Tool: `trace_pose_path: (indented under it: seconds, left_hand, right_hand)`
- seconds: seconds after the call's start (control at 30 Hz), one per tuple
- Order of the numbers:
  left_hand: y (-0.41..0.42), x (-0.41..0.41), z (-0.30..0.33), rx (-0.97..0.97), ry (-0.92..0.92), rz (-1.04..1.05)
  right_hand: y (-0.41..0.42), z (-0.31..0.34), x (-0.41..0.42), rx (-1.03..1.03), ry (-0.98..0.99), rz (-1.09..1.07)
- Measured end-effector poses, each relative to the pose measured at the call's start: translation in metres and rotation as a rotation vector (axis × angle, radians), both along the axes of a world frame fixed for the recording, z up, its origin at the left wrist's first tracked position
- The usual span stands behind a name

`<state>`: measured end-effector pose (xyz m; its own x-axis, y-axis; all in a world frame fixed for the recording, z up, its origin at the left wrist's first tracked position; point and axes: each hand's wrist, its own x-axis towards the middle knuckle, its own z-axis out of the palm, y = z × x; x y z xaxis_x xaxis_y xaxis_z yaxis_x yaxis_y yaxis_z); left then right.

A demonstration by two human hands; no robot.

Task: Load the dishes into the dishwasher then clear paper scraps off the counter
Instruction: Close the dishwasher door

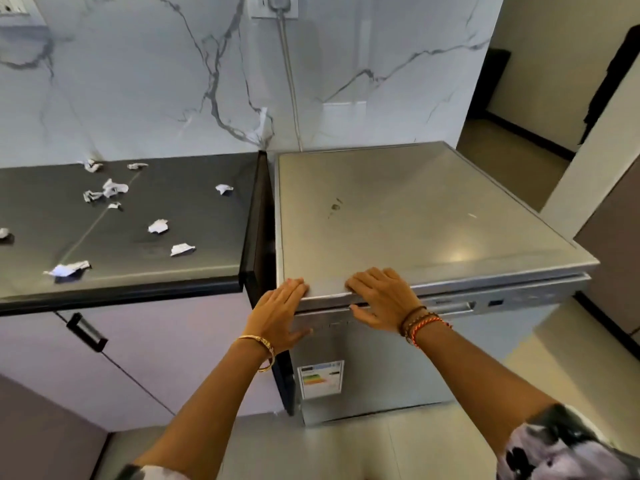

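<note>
Both arms reach forward and up from the bottom of the view, forearms bare, patterned sleeves at the elbows. The left hand (277, 311) lies palm-down, its fingers straight and together, its thumb spread out to the right. A gold bangle sits on its wrist. The right hand (379, 299) is also palm-down, its fingers gently bent over an edge, its thumb stretched out to the left. Dark and orange thread bands circle the right wrist.

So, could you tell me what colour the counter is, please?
Dark grey, in the head view: counter.
</note>
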<state>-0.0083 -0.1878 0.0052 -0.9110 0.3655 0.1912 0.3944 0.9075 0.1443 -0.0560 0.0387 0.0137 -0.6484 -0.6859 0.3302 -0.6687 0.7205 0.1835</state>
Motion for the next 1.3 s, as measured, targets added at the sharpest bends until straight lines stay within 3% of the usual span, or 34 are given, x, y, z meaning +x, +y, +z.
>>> trace_pose_path:
  seconds: [0.17, 0.27, 0.37, 0.53, 0.77, 0.87, 1.0, 1.3]
  left_hand:
    - [0.02, 0.007, -0.012, -0.05, -0.042, 0.19]
    - [0.029, 0.003, -0.022, -0.17, 0.019, 0.277]
    - [0.036, 0.0, -0.032, -0.143, 0.048, 0.333]
    - [0.039, -0.006, -0.046, -0.002, 0.238, 0.319]
    - [0.039, -0.009, -0.058, 0.006, 0.342, 0.331]
    - [0.04, -0.01, -0.058, -0.019, 0.378, 0.346]
    - [0.038, -0.011, -0.06, -0.083, 0.447, 0.344]
    - [0.034, -0.013, -0.061, -0.273, 0.453, 0.332]
  right_hand:
    - [0.011, -0.017, 0.023, 0.018, -0.167, -0.405]
    - [0.008, -0.018, 0.032, -0.066, -0.255, -0.455]
    - [0.001, -0.022, 0.033, -0.123, -0.358, -0.491]
    - [0.0, -0.033, 0.04, -0.222, -0.306, -0.493]
    - [0.018, -0.032, 0.031, -0.079, -0.227, -0.398]
    - [0.03, -0.035, 0.021, 0.017, -0.072, -0.317]
    - [0.034, -0.036, 0.02, 0.138, -0.025, -0.316]
    - [0.018, -0.044, 0.029, 0.116, 0.022, -0.391]
